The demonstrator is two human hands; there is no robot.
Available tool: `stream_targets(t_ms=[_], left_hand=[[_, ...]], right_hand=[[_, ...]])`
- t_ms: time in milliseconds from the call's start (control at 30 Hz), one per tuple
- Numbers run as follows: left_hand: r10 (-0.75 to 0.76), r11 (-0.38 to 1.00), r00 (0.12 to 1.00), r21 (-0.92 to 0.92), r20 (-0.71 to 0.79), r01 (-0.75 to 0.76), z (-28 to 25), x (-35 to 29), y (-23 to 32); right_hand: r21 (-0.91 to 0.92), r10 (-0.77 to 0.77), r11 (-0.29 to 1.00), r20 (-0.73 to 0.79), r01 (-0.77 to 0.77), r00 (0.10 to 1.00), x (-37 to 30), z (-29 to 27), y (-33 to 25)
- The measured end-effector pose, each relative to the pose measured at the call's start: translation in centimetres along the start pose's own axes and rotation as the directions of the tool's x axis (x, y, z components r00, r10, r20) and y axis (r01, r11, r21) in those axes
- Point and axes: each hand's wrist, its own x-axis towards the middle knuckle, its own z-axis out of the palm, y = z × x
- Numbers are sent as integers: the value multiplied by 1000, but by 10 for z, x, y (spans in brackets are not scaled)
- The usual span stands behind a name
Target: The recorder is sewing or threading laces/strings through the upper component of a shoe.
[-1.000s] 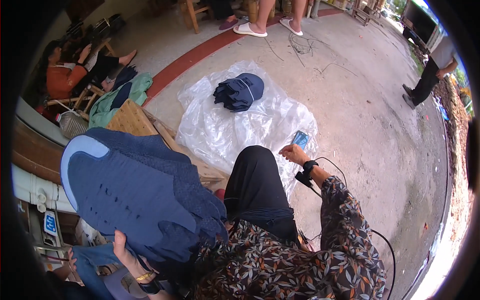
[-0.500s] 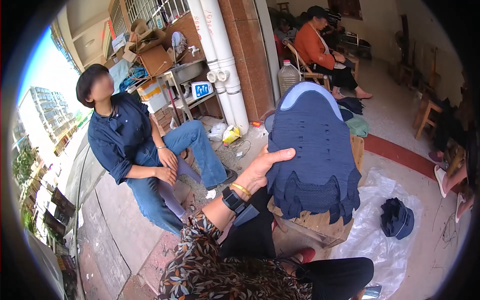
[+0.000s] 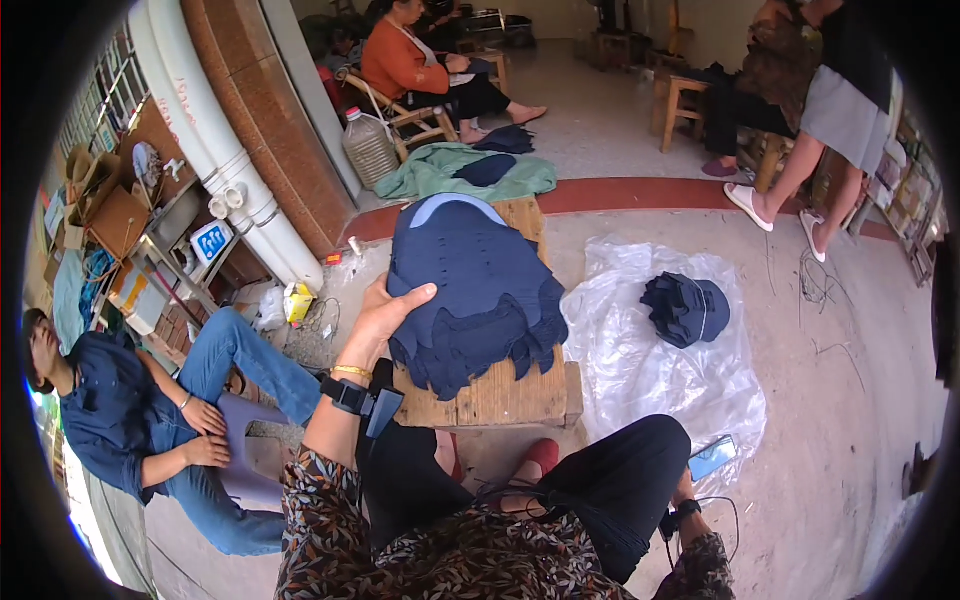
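Observation:
A stack of dark blue cut fabric pieces (image 3: pixel 470 290), with a pale blue curved strip at its far end and ragged near edges, lies over a wooden bench (image 3: pixel 500 395). My left hand (image 3: pixel 385 315) grips its left edge, thumb on top and the other fingers mostly hidden. Low at the right, beside my knee, my right hand (image 3: pixel 683 488) is closed at the edge of a smartphone (image 3: pixel 712 457) with a lit screen; my leg partly hides its fingers. A tied bundle of dark blue fabric (image 3: pixel 688 310) sits on a clear plastic sheet (image 3: pixel 610 375) right of the bench.
Behind the bench lie a green cloth (image 3: pixel 415 172) and a large plastic jug (image 3: pixel 370 150). A person in dark blue (image 3: pixel 110 400) sits at the left on a purple stool (image 3: pixel 240 440). Another in orange (image 3: pixel 400 60) sits farther back. Someone in a grey skirt (image 3: pixel 840 115) stands at the right.
The view has swung right and levelled, so the seated person shifts toward the left edge. My right hand and the phone now show more fully. My left hand still grips the fabric stack.

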Motion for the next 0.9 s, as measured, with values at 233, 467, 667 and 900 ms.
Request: stream_targets(t_ms=[233,467,667,900], left_hand=[[-123,990,991,-62,50,126,-40,15,-18],[-207,978,978,16,13,207,-28,17,-24],[-241,970,970,51,19,240,-33,6,-10],[-264,963,964,62,20,263,-29,18,-17]], right_hand=[[-79,72,993,-124,-82,990,34,18,-9],[-262,-111,965,-361,13,926,18,11,1],[-582,-329,801,-234,140,915,9,23,17],[-384,-240,919,-352,94,905,7,12,13]])
